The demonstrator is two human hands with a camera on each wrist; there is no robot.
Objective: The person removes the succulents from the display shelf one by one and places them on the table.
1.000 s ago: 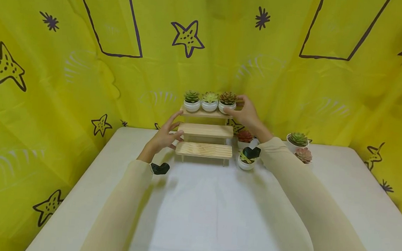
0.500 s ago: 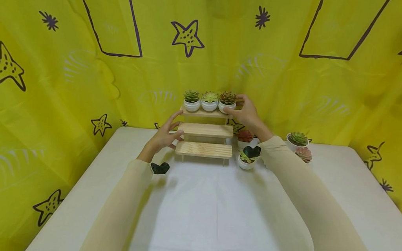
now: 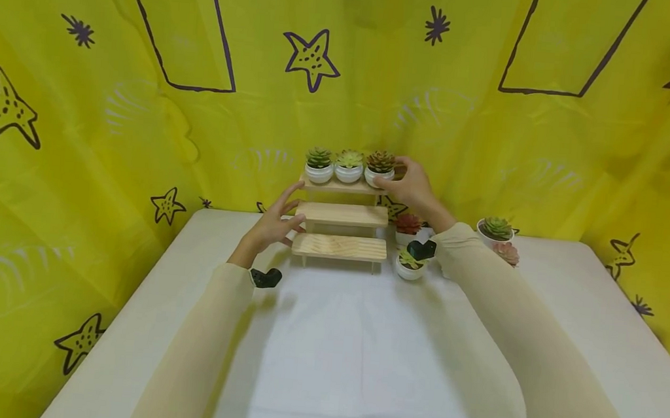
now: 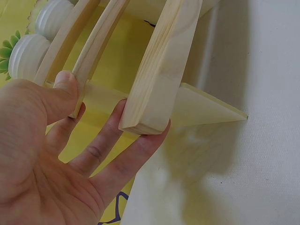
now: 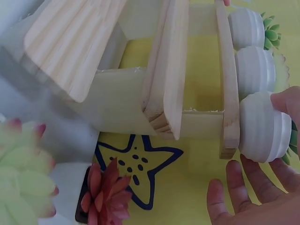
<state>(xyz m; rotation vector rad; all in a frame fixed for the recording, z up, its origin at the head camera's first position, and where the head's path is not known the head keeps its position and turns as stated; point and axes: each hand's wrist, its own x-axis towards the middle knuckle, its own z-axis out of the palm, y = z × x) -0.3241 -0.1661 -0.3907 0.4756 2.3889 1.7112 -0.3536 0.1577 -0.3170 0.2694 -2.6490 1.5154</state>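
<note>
The right hand pinches with its fingers the round white pot with brownish-red succulent, at the right end atop the pale wooden three-step stand, which the left hand touches (fingers spread), and a careless sideways pull could make this pot fall.

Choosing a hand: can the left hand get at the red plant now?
Probably not directly: the stand lies between the left hand and the red plant, with another plant in front.
</note>
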